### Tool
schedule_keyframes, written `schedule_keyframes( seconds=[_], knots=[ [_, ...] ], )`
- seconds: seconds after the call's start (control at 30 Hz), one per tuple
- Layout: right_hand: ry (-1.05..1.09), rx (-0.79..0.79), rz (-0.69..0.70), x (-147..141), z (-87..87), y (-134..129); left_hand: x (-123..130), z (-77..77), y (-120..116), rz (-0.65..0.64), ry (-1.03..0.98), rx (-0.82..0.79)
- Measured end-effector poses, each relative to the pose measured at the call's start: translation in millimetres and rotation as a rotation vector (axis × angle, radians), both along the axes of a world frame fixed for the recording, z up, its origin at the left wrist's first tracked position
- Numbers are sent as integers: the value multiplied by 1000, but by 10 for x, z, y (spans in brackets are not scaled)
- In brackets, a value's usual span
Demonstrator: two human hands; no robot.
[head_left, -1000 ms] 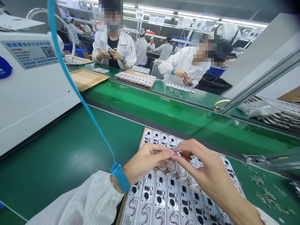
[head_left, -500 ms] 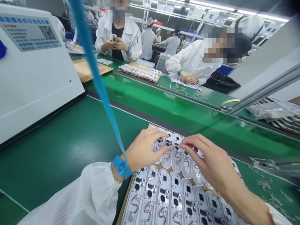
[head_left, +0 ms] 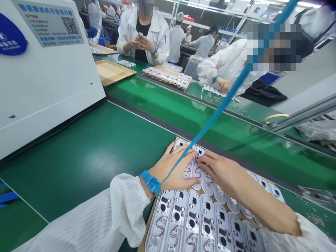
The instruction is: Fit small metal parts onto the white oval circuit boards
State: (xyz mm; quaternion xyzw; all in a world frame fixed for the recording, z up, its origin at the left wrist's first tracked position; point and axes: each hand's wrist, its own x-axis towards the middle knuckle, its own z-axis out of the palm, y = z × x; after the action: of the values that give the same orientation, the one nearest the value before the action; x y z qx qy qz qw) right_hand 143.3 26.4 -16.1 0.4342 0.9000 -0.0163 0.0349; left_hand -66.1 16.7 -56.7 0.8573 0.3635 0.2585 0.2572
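Observation:
Two rows of white oval casings with circuit boards and thin red wires (head_left: 191, 223) lie on a cardboard sheet (head_left: 148, 227). My left hand (head_left: 174, 168) rests over the left end of the back row, fingers spread and nothing gripped; a blue wrist strap (head_left: 151, 182) with a blue cord circles its wrist. Beside it, my right hand (head_left: 214, 166) is on the same row, its fingertips pinched together at a casing's upper part. Whatever is between those fingertips is too small to make out.
A white machine (head_left: 49, 80) stands at the left on the green table (head_left: 86, 150). A green transparent barrier (head_left: 162, 105) runs behind the casings. Small metal parts (head_left: 315, 218) lie at the right. Beyond, two people in white coats handle parts near more casings (head_left: 168, 77).
My left hand has spread flatter over the back row. My right hand's fingertips have closed and come nearer to it. The view has shifted, and the blue cord now crosses to the upper right.

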Motion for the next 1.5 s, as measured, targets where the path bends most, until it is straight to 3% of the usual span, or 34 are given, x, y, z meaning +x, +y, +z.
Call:
schedule_keyframes(
  seconds=[0.13,0.47,0.67,0.83,1.03,1.27,1.5],
  knots=[
    [-90,18,111,-39,49,49,-6,-18,14,-6,-15,-31],
    [-59,-37,206,-96,65,167,10,-5,14,7,-54,-46],
    [-84,-106,177,-163,139,213,7,-21,18,9,-72,-45],
    [-72,-164,239,-158,183,278,15,-30,22,5,-44,-38],
    [-92,-93,166,-184,116,225,21,-34,20,10,-61,-46],
    [-109,-254,147,-217,211,297,15,-34,20,11,-40,-17],
    [-48,-299,154,-218,243,309,15,-46,18,11,-34,3]
  ],
)
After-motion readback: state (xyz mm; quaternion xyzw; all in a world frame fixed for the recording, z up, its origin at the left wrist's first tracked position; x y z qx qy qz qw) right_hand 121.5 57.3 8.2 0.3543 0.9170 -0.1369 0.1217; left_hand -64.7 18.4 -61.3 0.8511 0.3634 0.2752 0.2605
